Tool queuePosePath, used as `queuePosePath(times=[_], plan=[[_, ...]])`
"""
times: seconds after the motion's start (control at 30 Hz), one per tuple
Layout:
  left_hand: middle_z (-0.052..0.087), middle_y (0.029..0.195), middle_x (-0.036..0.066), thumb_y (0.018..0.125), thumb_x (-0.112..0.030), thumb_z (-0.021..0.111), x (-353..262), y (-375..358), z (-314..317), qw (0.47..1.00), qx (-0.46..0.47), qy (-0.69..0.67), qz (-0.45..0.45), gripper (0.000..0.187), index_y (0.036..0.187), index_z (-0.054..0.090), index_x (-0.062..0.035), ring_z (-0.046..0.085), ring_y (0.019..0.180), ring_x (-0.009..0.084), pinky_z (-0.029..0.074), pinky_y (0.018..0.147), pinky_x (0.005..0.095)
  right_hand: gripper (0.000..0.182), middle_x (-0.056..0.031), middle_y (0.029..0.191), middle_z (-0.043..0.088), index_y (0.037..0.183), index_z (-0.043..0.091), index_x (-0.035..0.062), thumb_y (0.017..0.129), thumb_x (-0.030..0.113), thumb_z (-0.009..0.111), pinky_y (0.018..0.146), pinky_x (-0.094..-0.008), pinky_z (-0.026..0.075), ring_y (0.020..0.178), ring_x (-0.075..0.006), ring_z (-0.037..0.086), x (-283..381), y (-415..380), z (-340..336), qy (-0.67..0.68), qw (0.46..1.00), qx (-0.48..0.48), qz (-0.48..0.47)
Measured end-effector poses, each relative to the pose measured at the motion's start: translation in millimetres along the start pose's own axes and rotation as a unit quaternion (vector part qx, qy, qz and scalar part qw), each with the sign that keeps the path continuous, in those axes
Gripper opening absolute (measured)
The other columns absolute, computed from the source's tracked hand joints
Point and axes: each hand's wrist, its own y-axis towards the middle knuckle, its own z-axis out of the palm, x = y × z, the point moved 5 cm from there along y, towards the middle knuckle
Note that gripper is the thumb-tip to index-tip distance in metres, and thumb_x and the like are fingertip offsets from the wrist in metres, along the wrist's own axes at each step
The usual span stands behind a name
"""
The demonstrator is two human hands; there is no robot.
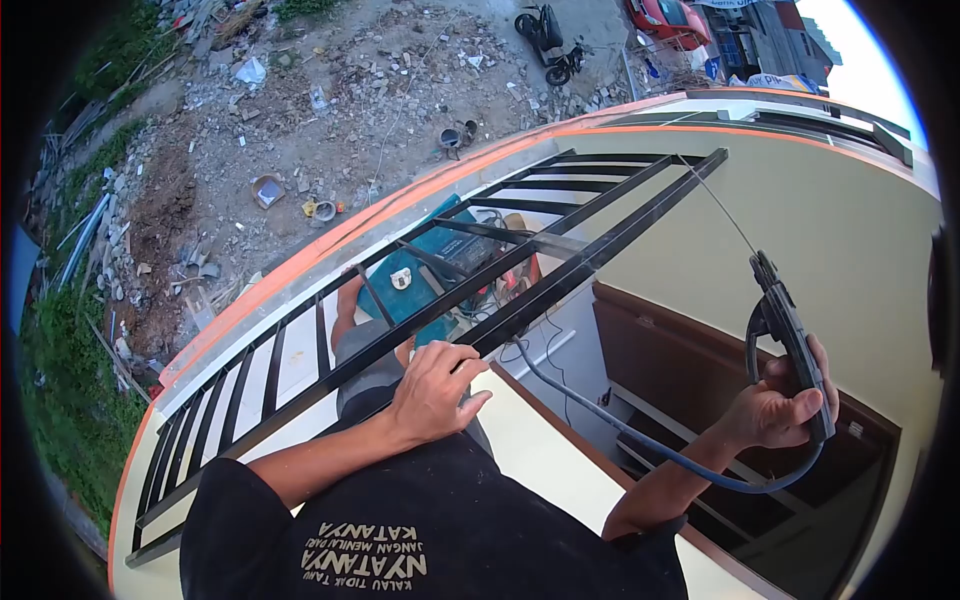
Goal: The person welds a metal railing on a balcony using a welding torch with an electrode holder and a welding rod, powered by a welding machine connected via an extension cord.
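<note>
My right hand is wrapped round a black welding electrode holder. A thin welding rod runs from its jaws up to the far end of the black metal railing. The blue-grey cable loops from the holder's base below my wrist and back toward the railing. My left hand is at the railing's near long bar, fingers slightly bent and thumb apart, overlapping the bar in this view. Below the bars, a bare leg and grey cloth show partly.
Behind the bars lie a teal surface, tangled cables and a white roll. An orange-edged ledge borders a drop to rubble ground. A brown-framed opening lies below my right arm. Below stand a motorbike and a red car.
</note>
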Motion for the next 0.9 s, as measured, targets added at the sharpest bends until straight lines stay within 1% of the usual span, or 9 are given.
queuePosePath(times=[0.07,0.13,0.23,0.4,0.53,0.67,0.73,0.83,0.9], plan=[[0.061,0.107,0.010,0.072,-0.016,0.083,3.2,0.8,0.8,1.000,-0.002,0.019,-0.012,0.038,0.105,0.066,-0.0054,0.056,0.100,0.0287,0.045,0.085,0.0402,0.042,-0.0246,0.092,0.070,0.101,0.052,0.0016,0.099,0.043,0.058,0.046,-0.0189,0.049,0.050,-0.0130,0.057,-8.4,4.2,18.0,0.025,0.999,0.022,0.010],[0.059,0.112,0.012,0.070,-0.015,0.084,11.8,-0.6,4.5,0.998,0.015,0.015,-0.066,0.045,0.110,0.064,-0.0056,0.057,0.107,0.0331,0.042,0.105,0.0508,0.040,-0.0235,0.088,0.071,0.101,0.052,0.0011,0.097,0.039,0.064,0.042,-0.0167,0.043,0.047,-0.0100,0.055,-17.3,5.5,38.9,0.062,0.995,0.064,0.043],[0.059,0.112,0.010,0.072,-0.016,0.082,17.5,-1.6,6.4,0.997,0.020,0.035,-0.067,0.049,0.115,0.061,-0.0052,0.055,0.103,0.0295,0.045,0.088,0.0420,0.036,-0.0237,0.087,0.071,0.103,0.052,0.0016,0.095,0.034,0.067,0.042,-0.0167,0.043,0.046,-0.0095,0.054,-27.3,-1.7,74.4,0.097,0.987,0.098,0.081],[0.058,0.111,0.011,0.076,-0.011,0.076,28.6,-4.0,11.0,0.996,0.024,0.028,-0.086,0.046,0.117,0.059,-0.0034,0.056,0.103,0.0300,0.045,0.089,0.0419,0.031,-0.0199,0.088,0.071,0.111,0.046,0.0044,0.096,0.023,0.066,0.047,-0.0161,0.043,0.063,-0.0079,0.061,-43.1,-8.8,133.1,0.149,0.960,0.189,0.144],[0.058,0.108,0.013,0.082,-0.005,0.065,30.3,-1.4,13.2,0.996,0.022,0.055,-0.069,0.035,0.116,0.058,-0.0009,0.057,0.100,0.0294,0.045,0.089,0.0420,0.025,-0.0170,0.087,0.071,0.110,0.048,0.0043,0.097,0.021,0.063,0.051,-0.0178,0.043,0.062,-0.0073,0.058,-40.2,-5.3,175.5,0.112,0.950,0.248,0.153],[0.057,0.111,0.011,0.074,-0.007,0.076,33.0,-2.2,16.9,0.994,0.030,0.067,-0.077,0.047,0.118,0.059,-0.0032,0.056,0.104,0.0290,0.045,0.090,0.0430,0.022,-0.0135,0.086,0.071,0.107,0.049,0.0032,0.099,0.020,0.061,0.064,-0.0237,0.048,0.069,-0.0107,0.058,-34.0,-3.2,213.3,0.072,0.934,0.319,0.143],[0.059,0.108,0.013,0.082,-0.004,0.061,32.1,0.6,14.8,0.996,0.025,0.048,-0.076,0.035,0.116,0.059,0.0011,0.057,0.099,0.0282,0.044,0.089,0.0430,0.021,-0.0118,0.084,0.071,0.103,0.051,0.0026,0.100,0.021,0.059,0.054,-0.0200,0.042,0.060,-0.0067,0.054,-38.9,-6.5,232.3,0.052,0.929,0.347,0.118],[0.059,0.110,0.013,0.082,-0.004,0.061,33.8,0.6,15.0,0.995,0.026,0.043,-0.081,0.035,0.117,0.059,0.0012,0.057,0.100,0.0278,0.044,0.090,0.0427,0.022,-0.0084,0.081,0.070,0.095,0.055,0.0020,0.103,0.023,0.056,0.043,-0.0170,0.034,0.049,-0.0024,0.046,-49.9,-12.8,249.7,0.015,0.917,0.390,0.078],[0.059,0.109,0.013,0.082,-0.005,0.061,34.5,1.5,14.4,0.996,0.024,0.040,-0.082,0.035,0.116,0.060,0.0010,0.057,0.100,0.0277,0.043,0.090,0.0428,0.017,-0.0075,0.083,0.067,0.101,0.054,0.0018,0.099,0.017,0.060,0.073,-0.0282,0.048,0.076,-0.0130,0.058,-61.9,-18.0,257.0,0.005,0.894,0.427,0.134]])
